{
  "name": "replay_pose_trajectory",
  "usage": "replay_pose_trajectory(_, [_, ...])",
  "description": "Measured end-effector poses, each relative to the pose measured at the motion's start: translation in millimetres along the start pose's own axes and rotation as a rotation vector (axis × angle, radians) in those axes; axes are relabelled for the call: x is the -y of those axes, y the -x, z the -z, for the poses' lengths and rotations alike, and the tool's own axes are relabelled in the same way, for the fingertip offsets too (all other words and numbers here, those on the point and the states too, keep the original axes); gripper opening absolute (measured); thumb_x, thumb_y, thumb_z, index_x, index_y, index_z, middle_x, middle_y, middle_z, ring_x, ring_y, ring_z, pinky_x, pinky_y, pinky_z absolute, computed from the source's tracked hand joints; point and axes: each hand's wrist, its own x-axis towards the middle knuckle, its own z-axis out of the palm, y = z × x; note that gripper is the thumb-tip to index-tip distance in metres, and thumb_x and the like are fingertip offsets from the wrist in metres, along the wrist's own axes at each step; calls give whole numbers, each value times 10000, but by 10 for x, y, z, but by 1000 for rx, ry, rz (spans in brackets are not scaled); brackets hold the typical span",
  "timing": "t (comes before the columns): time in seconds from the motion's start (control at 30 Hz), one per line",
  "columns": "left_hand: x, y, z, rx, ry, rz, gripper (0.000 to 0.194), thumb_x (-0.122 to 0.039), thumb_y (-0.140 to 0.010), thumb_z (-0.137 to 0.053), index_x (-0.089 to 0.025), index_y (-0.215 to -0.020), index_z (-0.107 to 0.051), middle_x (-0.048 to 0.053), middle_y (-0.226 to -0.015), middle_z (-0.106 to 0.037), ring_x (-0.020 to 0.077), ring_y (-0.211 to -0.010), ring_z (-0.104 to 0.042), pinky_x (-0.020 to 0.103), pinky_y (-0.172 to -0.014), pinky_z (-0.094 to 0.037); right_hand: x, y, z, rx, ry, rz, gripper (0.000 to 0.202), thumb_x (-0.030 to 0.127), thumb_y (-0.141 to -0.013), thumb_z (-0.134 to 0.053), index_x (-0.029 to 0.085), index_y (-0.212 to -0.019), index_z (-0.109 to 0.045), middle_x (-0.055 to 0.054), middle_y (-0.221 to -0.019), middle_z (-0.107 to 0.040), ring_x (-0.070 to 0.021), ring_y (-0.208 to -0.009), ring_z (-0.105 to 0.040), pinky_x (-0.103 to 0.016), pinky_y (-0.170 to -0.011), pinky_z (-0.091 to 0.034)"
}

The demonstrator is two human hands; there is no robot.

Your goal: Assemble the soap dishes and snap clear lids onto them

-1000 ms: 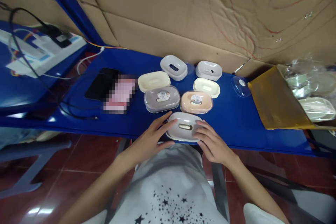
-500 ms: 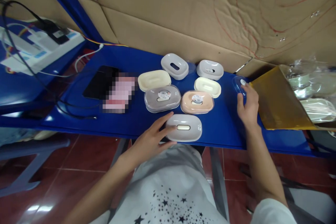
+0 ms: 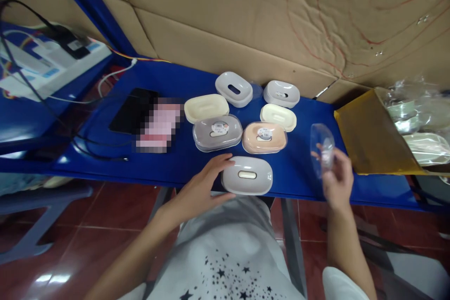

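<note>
A grey soap dish (image 3: 260,180) with a cream slotted centre sits at the table's front edge. My left hand (image 3: 204,183) grips its left end, fingers along the far rim and thumb at the near side. Over the right part of the table, my right hand (image 3: 339,180) pinches a clear plastic lid (image 3: 318,140), tilted on edge and off the table. Behind the dish are a lidded grey soap dish (image 3: 204,136) and a lidded peach soap dish (image 3: 251,140), both with round labels.
Two cream trays (image 3: 197,108) (image 3: 277,117) and two grey slotted dishes (image 3: 242,99) (image 3: 290,98) stand farther back on the blue table (image 3: 168,84). An open box (image 3: 372,136) with wrapped items is at right. At left lie a phone-like black item (image 3: 130,112), cables and a power strip (image 3: 70,65).
My right hand has picked the clear lid up from beside the box and drawn it nearer, tilting it. The grey dish under my left hand has shifted slightly toward me.
</note>
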Motion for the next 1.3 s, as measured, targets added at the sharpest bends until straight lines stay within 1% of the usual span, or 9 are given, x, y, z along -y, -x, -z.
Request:
replay_pose_trajectory(0.07, [5, -2, 4, 8, 32, 29, 888, -340, -906, -863, -375, -1634, -357, 120, -1676, -490, 347, -1536, -526, 591, -1242, -487, 386, 176, -184, 196, 1, 203, 575, 502, -986, -712, 336, -1518, -571, -146, -1474, -582, -427, -1415, -605, -670, -1127, -563])
replay_pose_trajectory(0.13, [12, 0, 2, 18, 48, 62, 943, -385, -899, -874, -376, -1659, -316, 130, -1681, -484, 359, -1541, -519, 594, -1246, -480, 667, 236, -365, 401, 44, 329, 627, 420, -983, -749, 346, -1570, -544, -131, -1502, -590, -417, -1500, -527, -656, -1178, -539])
replay_pose_trajectory(0.2, [17, 5, -1, 25, 54, 84, 959, -424, -900, -875, -379, -1666, -299, 130, -1691, -471, 356, -1545, -514, 586, -1248, -478, 812, 201, -503, 542, 90, 396, 649, 369, -1010, -728, 331, -1616, -500, -123, -1542, -580, -386, -1561, -460, -631, -1206, -529])
replay_pose_trajectory(0.27, [18, 7, 0, 36, 55, 82, 969, -435, -902, -873, -389, -1671, -285, 124, -1702, -460, 346, -1548, -512, 574, -1249, -478, 849, 123, -583, 604, 113, 442, 624, 348, -1022, -714, 298, -1611, -514, -127, -1578, -563, -373, -1596, -411, -620, -1225, -514])
replay_pose_trajectory(0.53, [43, -3, 27, 36, 65, 24, 925, -399, -916, -865, -402, -1664, -321, 125, -1685, -478, 352, -1532, -525, 588, -1235, -485, 860, -1, -649, 642, 220, 592, 583, 382, -1052, -676, 289, -1605, -516, -125, -1576, -584, -369, -1621, -373, -617, -1245, -501])
replay_pose_trajectory(0.7, [53, -17, 47, 54, 84, -6, 849, -385, -939, -845, -410, -1647, -377, 99, -1671, -490, 328, -1523, -533, 564, -1244, -483, 856, 0, -698, 633, 213, 577, 573, 373, -1031, -694, 295, -1577, -535, -123, -1529, -616, -370, -1589, -414, -599, -1209, -531])
replay_pose_trajectory(0.93, [45, -18, 77, 91, 109, 7, 832, -525, -921, -843, -438, -1638, -430, 68, -1685, -475, 319, -1535, -517, 529, -1263, -472, 782, 20, -762, 609, 224, 568, 546, 419, -1027, -679, 311, -1545, -546, -119, -1503, -609, -375, -1568, -420, -616, -1192, -525])
replay_pose_trajectory(1.13, [59, -11, 95, 89, 114, -11, 811, -526, -966, -794, -448, -1660, -383, 52, -1744, -413, 303, -1590, -453, 542, -1293, -433, 837, -7, -742, 655, 260, 559, 609, 425, -1050, -644, 317, -1624, -469, -118, -1591, -560, -376, -1607, -374, -621, -1219, -503])
replay_pose_trajectory(1.3, [71, -15, 95, 86, 109, 2, 824, -532, -966, -791, -410, -1667, -376, 69, -1736, -435, 299, -1592, -455, 546, -1298, -424, 829, -43, -740, 680, 213, 557, 695, 375, -1058, -629, 335, -1698, -359, -103, -1705, -460, -366, -1644, -324, -628, -1252, -465])
